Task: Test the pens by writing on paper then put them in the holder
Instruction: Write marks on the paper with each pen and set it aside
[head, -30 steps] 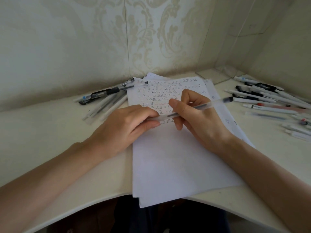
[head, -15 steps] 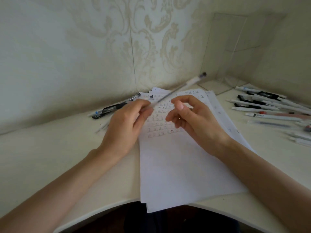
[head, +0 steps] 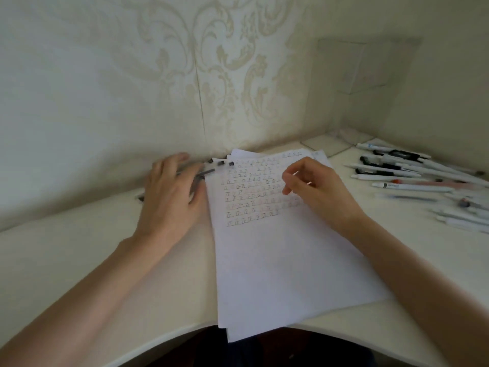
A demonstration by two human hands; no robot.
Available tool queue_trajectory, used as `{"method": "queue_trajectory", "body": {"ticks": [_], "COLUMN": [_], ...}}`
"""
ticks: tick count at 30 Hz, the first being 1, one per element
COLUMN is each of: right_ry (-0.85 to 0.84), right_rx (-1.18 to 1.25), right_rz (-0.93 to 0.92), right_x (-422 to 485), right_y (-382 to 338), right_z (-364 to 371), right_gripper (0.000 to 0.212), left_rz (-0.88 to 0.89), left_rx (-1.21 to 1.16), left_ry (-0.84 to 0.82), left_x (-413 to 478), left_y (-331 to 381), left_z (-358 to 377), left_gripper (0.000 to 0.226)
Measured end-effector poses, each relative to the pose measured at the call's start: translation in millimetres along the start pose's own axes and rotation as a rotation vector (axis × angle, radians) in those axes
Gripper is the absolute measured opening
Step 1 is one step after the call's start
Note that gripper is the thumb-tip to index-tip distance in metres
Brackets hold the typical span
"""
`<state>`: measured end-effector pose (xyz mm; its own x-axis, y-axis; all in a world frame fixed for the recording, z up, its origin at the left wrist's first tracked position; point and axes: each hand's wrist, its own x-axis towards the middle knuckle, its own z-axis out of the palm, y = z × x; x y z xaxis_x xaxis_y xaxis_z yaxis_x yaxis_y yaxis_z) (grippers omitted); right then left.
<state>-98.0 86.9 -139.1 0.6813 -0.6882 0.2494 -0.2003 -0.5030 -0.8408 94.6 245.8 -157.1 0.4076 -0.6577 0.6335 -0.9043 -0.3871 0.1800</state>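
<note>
— Where is the pen?
— A dark pen [head: 205, 172] lies left of centre, at the upper left edge of the paper [head: 277, 260]. It pokes out from under the left hand [head: 172, 192].
— Is it gripped?
— I cannot tell (that hand is blurred). Its fingers spread over the pen and over other pens [head: 221, 163] lying there by the wall.
— And the right hand [head: 317, 192]?
— Right of centre, resting on the paper over the rows of written marks [head: 251, 197], fingers loosely curled and relaxed.
— The holder [head: 370, 64]?
— Clear, standing in the corner at the upper right, well apart from both hands. Below it, at the right edge, many white pens [head: 397, 178] lie on the pale desk [head: 66, 255]. Patterned wallpaper [head: 211, 62] fills the top.
</note>
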Motion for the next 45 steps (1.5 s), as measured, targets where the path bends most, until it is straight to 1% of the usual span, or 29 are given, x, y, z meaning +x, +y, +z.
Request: {"method": "queue_trajectory", "body": {"ticks": [2,3,4,6,7,9,11,13,15,17,21,23,25,27,28,30,32,34,37,38,39,41,42,45], "right_ry": [0.178,0.264,0.333,0.403,0.404,0.385,0.341,0.262,0.241,0.276,0.306,0.298,0.327,0.365,0.344,0.223,0.078,-0.018,-0.083,-0.094,-0.101,-0.084,-0.060,0.036], "right_rx": [-0.263,-0.404,-0.532,-0.736,-0.812,-0.895,-0.902,-0.884,-0.813,-0.732,-0.684,-0.704,-0.746,-0.679,-0.626,-0.579,-0.569,-0.567,-0.639,-0.669,-0.703,-0.771,-0.773,-0.728], "right_rz": [-0.022,-0.018,0.008,0.152,0.253,0.407,0.489,0.507,0.473,0.428,0.343,0.262,0.055,-0.205,-0.314,-0.472,-0.577,-0.612,-0.578,-0.549,-0.513,-0.448,-0.432,-0.455], "right_x": [7,10,13,16,17,16,15,15,18,22,25,26,27,25,23,17,11,7,0,-3,-5,-6,-5,-4], "right_y": [7,12,18,30,35,43,50,59,67,73,83,82,75,58,47,30,21,16,12,13,14,15,16,19], "right_z": [-17,-27,-37,-57,-66,-81,-91,-95,-96,-96,-97,-94,-89,-74,-64,-37,-10,8,19,20,21,23,24,25], "right_gripper": [0.009,0.011,0.012,0.021,0.027,0.032,0.031,0.032,0.031,0.028,0.021,0.018,0.018,0.016,0.018,0.023,0.028,0.031,0.028,0.027,0.029,0.046,0.051,0.047], "left_rz": [0.201,0.264,0.303,0.332,0.320,0.294,0.300,0.301,0.305,0.312,0.318,0.316,0.304,0.292,0.281,0.221,0.126,0.031,-0.071,-0.079,-0.068,-0.007,0.020,0.060], "left_rx": [-0.139,-0.181,-0.203,-0.229,-0.251,-0.284,-0.294,-0.298,-0.298,-0.301,-0.296,-0.302,-0.312,-0.306,-0.294,-0.282,-0.297,-0.317,-0.317,-0.315,-0.306,-0.270,-0.252,-0.211], "left_ry": [-0.146,-0.228,-0.306,-0.426,-0.465,-0.476,-0.443,-0.427,-0.423,-0.422,-0.437,-0.444,-0.454,-0.434,-0.401,-0.305,-0.221,-0.182,-0.189,-0.207,-0.231,-0.284,-0.309,-0.337], "left_x": [-3,-5,-8,-13,-14,-15,-16,-17,-17,-17,-18,-19,-19,-18,-18,-16,-14,-14,-14,-15,-14,-15,-15,-17], "left_y": [24,33,40,46,44,41,40,41,41,41,42,41,40,41,42,43,43,42,40,39,39,40,40,42], "left_z": [4,8,13,22,25,29,31,32,32,31,31,31,29,26,25,22,18,15,13,13,13,14,15,15], "left_gripper": [0.041,0.046,0.051,0.070,0.079,0.085,0.084,0.082,0.080,0.079,0.079,0.078,0.076,0.070,0.064,0.056,0.050,0.041,0.023,0.023,0.030,0.046,0.049,0.051]}}
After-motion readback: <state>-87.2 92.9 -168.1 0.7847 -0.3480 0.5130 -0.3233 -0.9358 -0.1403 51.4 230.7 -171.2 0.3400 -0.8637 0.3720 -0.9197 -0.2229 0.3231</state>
